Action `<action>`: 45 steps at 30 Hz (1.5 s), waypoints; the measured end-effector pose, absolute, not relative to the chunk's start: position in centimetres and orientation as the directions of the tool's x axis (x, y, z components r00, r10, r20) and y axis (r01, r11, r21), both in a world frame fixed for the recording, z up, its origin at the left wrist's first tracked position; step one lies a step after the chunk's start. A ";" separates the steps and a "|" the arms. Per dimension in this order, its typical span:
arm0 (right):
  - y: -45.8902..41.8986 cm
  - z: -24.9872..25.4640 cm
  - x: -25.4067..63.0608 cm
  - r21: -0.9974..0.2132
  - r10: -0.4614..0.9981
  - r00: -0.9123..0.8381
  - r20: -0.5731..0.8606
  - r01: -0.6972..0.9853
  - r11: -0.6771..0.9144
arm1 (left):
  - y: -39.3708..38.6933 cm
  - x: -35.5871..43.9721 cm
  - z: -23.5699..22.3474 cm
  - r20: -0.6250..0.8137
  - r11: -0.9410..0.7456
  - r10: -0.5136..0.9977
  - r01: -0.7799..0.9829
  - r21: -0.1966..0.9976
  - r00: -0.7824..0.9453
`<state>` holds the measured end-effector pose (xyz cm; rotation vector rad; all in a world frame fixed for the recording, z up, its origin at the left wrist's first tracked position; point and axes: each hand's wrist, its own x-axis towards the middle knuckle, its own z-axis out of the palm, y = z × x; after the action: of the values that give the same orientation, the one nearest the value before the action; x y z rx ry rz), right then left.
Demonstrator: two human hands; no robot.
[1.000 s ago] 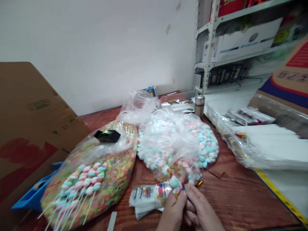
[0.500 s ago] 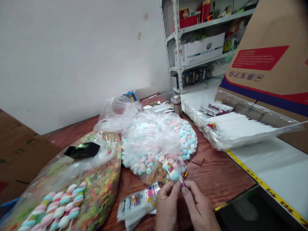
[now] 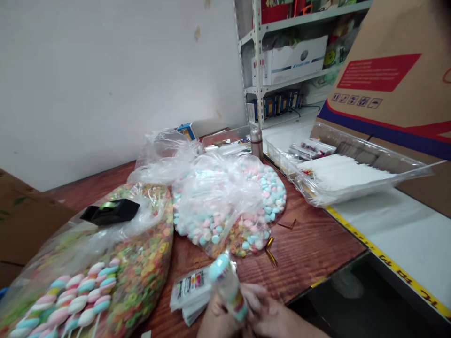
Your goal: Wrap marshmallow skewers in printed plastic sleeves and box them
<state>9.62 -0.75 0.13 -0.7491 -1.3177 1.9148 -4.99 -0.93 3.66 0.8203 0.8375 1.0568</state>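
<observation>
My left hand (image 3: 216, 319) and my right hand (image 3: 268, 319) sit close together at the bottom edge of the view. Both grip a clear-wrapped marshmallow stick (image 3: 227, 286), its pale blue end tilted up and left. Just left of them lies a stack of printed clear bags (image 3: 188, 295). Farther up are a large bag of pastel marshmallows (image 3: 229, 202) and a large bag of colourful cereal rings (image 3: 141, 249). Several twisted marshmallow sticks (image 3: 70, 295) lie on the cereal bag, and a black tape dispenser (image 3: 109, 211) rests near its top.
Gold twist ties (image 3: 270, 249) lie on the wooden table (image 3: 313, 249). At right is a clear tray (image 3: 352, 176) of white sticks, below a cardboard box (image 3: 380, 80). A steel flask (image 3: 256, 143) stands behind the bags, near a white metal shelf (image 3: 259, 61).
My hands have dropped lower and the wrapped stick now leans left, its blue end up. The view has shifted slightly, and gold twist ties now show on the table.
</observation>
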 end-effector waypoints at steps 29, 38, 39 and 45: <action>2.7 -3.4 20.2 -0.450 0.967 -0.031 0.254 0.881 0.147 | -0.7 -5.1 1.1 -0.411 0.296 0.870 -0.378 0.877 -0.273; 2.9 -3.7 19.6 -0.479 0.977 -0.043 0.211 0.866 0.141 | -0.7 -5.1 0.6 -0.393 0.320 0.876 -0.271 0.908 -0.281; 3.0 -3.7 19.6 -0.486 0.978 -0.036 0.205 0.864 0.134 | -0.7 -5.1 0.6 -0.388 0.327 0.878 -0.241 0.914 -0.281; 3.0 -3.8 19.7 -0.604 0.981 -0.014 0.193 0.786 0.130 | -0.3 -5.1 1.5 -0.243 0.259 0.929 0.025 0.965 -0.278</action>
<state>19.68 3.00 -3.77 -1.6998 -1.8442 0.4431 -5.14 -0.31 1.49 0.9147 1.5653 1.1773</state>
